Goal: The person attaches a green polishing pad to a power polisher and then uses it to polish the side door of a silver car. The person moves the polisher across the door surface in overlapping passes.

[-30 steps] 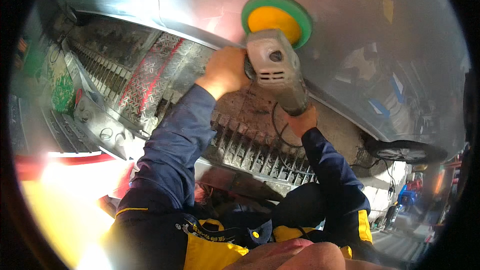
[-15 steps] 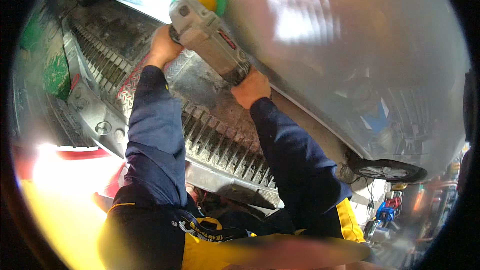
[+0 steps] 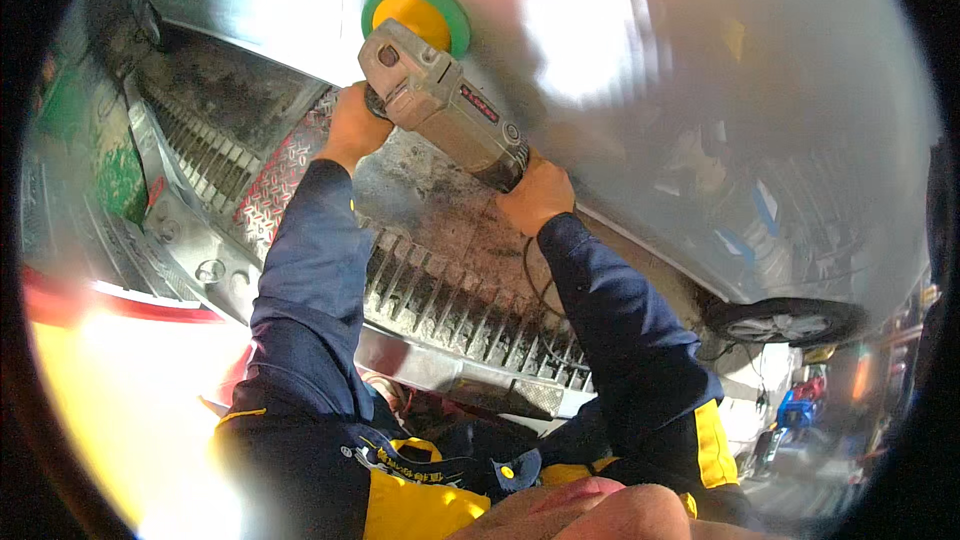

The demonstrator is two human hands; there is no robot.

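A grey car polisher (image 3: 455, 105) spans the space between my two hands. Its green-edged polishing pad (image 3: 452, 12) with a yellow backing lies against the silver car body panel (image 3: 640, 160). Near the pad, my left hand (image 3: 357, 125) is closed round the side handle of the polisher's head, much of which the hand hides. My right hand (image 3: 540, 198) is wrapped round the rear grip. Whether the pad is spinning cannot be told.
A slatted metal grating (image 3: 470, 310) runs below my arms, with a red-and-silver tread plate (image 3: 285, 180) across it. A car wheel (image 3: 785, 322) is at the right. A cord (image 3: 535, 275) hangs near my right forearm. A red car (image 3: 130, 330) stands at lower left.
The polisher has moved a little right and down in the picture, with both hands still gripping it. The whole view has also shifted slightly.
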